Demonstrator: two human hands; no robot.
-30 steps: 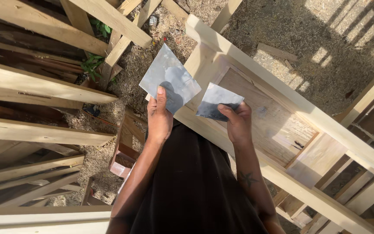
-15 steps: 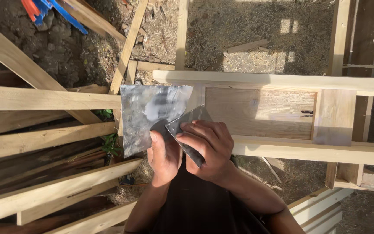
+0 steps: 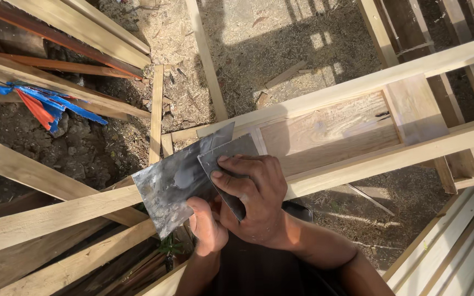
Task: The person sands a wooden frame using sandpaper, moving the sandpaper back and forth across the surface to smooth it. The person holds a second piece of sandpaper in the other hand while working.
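left hand (image 3: 207, 225): ours, closed on the lower edge of the large grey metal sheet (image 3: 174, 181), thumb on top.
right hand (image 3: 250, 194): fingers clamped over the small grey metal plate (image 3: 231, 159), which overlaps the big sheet's right edge.
key relation: both plates sit just ahead of our hands, touching; the large sheet's long axis tilts up to the right; right hand lies nearer the overlap.
wooden frame (image 3: 357, 118): just beyond the hands, running right.
labels: none visible.
far left: blue and orange scraps (image 3: 48, 104) on the ground.
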